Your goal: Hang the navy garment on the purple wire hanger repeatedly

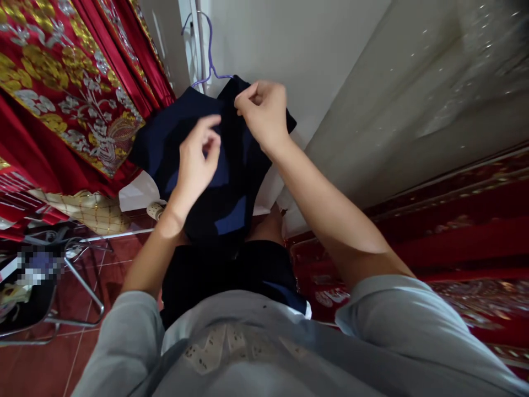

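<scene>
A dark navy short-sleeved shirt [206,160] hangs in front of me on a purple wire hanger [210,52]. My right hand [264,113] is at the shirt's collar on the right side, thumb and fingertips pinched together. What lies between those fingertips is too small to make out. Lower and to the left, my left hand [197,151] hovers in front of the shirt's chest. Its thumb and index finger are apart, the other fingers curled, and nothing shows between them.
Red cloth [82,88] with gold and silver sequin embroidery hangs on the left. Below it, a metal-framed chair [85,286] carrying various items stands on the red tiled floor [88,325]. Translucent plastic sheeting [413,105] and more red fabric [454,226] line the right.
</scene>
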Action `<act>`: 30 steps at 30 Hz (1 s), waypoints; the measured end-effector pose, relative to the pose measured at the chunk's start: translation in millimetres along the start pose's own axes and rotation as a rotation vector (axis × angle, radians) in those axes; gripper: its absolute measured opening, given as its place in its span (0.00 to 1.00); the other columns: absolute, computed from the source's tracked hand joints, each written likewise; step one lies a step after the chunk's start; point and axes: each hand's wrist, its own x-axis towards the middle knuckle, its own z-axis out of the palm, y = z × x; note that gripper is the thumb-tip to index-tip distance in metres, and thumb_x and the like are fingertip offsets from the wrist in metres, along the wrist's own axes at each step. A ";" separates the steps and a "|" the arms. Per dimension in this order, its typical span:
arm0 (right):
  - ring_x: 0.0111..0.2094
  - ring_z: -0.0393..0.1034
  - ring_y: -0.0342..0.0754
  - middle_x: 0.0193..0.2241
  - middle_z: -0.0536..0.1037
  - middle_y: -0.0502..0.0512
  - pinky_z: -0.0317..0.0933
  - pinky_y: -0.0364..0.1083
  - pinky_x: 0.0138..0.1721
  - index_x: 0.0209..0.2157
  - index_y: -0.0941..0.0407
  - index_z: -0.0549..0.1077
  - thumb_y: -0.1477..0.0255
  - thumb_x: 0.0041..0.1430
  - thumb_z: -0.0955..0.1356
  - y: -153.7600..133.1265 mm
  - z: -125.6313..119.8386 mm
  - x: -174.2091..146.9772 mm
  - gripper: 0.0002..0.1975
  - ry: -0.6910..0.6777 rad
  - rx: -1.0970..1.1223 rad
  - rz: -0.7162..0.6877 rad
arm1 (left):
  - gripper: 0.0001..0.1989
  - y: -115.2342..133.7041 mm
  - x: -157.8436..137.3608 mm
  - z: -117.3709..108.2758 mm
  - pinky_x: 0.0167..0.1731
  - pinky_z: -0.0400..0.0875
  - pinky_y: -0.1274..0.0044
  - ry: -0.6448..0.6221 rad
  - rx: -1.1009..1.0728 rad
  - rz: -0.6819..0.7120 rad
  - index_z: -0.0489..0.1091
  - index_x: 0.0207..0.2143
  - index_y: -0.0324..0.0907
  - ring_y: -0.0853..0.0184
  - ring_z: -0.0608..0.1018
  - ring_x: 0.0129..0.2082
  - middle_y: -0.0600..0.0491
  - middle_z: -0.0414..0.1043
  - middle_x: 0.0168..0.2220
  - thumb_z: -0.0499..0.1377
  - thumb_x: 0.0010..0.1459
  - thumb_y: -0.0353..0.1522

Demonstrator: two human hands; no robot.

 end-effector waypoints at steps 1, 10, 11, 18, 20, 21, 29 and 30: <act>0.24 0.62 0.43 0.21 0.71 0.49 0.58 0.45 0.27 0.23 0.52 0.67 0.76 0.58 0.69 3.4 -0.2 3.5 0.12 -0.017 0.056 0.101 | 0.13 -11.2 23.2 0.3 0.44 0.76 0.72 0.003 0.026 0.035 0.71 0.54 0.45 0.65 0.79 0.38 0.52 0.75 0.37 0.63 0.67 0.33; 0.17 0.52 0.36 0.20 0.66 0.46 0.47 0.38 0.14 0.25 0.55 0.64 0.68 0.63 0.71 23.6 8.4 -1.6 0.15 0.036 0.330 0.522 | 0.08 -39.5 85.2 23.0 0.41 0.75 0.67 -0.129 0.110 0.085 0.70 0.32 0.48 0.57 0.78 0.37 0.51 0.71 0.30 0.67 0.62 0.36; 0.17 0.51 0.36 0.21 0.66 0.46 0.46 0.37 0.14 0.26 0.55 0.64 0.69 0.64 0.70 23.2 11.7 -5.8 0.15 0.043 0.344 0.529 | 0.09 -36.9 81.7 23.8 0.42 0.75 0.67 -0.122 0.097 0.062 0.70 0.32 0.47 0.57 0.78 0.39 0.50 0.72 0.31 0.67 0.62 0.37; 0.18 0.48 0.35 0.22 0.62 0.45 0.43 0.37 0.15 0.26 0.55 0.61 0.71 0.67 0.68 17.9 26.1 -9.5 0.15 -0.022 0.370 0.491 | 0.11 -35.6 70.9 14.0 0.43 0.71 0.70 -0.017 -0.014 -0.124 0.70 0.32 0.43 0.60 0.78 0.38 0.53 0.69 0.28 0.67 0.64 0.35; 0.18 0.49 0.35 0.22 0.61 0.45 0.45 0.37 0.16 0.26 0.55 0.60 0.69 0.67 0.69 16.5 25.5 -5.0 0.17 -0.047 0.381 0.450 | 0.10 -35.7 75.6 6.8 0.42 0.69 0.72 -0.069 -0.038 -0.190 0.70 0.32 0.43 0.64 0.76 0.35 0.56 0.67 0.25 0.69 0.63 0.32; 0.19 0.49 0.35 0.22 0.60 0.45 0.46 0.37 0.17 0.26 0.55 0.60 0.68 0.67 0.69 15.9 25.1 -3.1 0.18 -0.057 0.388 0.429 | 0.10 -34.8 78.4 3.3 0.43 0.69 0.73 -0.103 -0.047 -0.216 0.71 0.31 0.42 0.66 0.74 0.34 0.57 0.67 0.24 0.69 0.62 0.30; 0.21 0.52 0.38 0.20 0.61 0.47 0.48 0.39 0.19 0.22 0.55 0.62 0.70 0.63 0.69 45.6 40.4 -18.7 0.17 -0.078 0.089 0.407 | 0.14 -4.9 86.1 -13.2 0.42 0.67 0.75 -0.153 0.086 -0.084 0.67 0.29 0.43 0.70 0.68 0.30 0.60 0.67 0.24 0.68 0.64 0.25; 0.21 0.53 0.39 0.19 0.62 0.47 0.48 0.40 0.19 0.21 0.55 0.63 0.71 0.61 0.69 54.9 42.1 -24.7 0.16 -0.105 0.030 0.444 | 0.13 -4.3 88.4 -19.2 0.39 0.67 0.75 -0.114 0.099 -0.054 0.68 0.30 0.43 0.71 0.70 0.30 0.59 0.68 0.25 0.66 0.66 0.26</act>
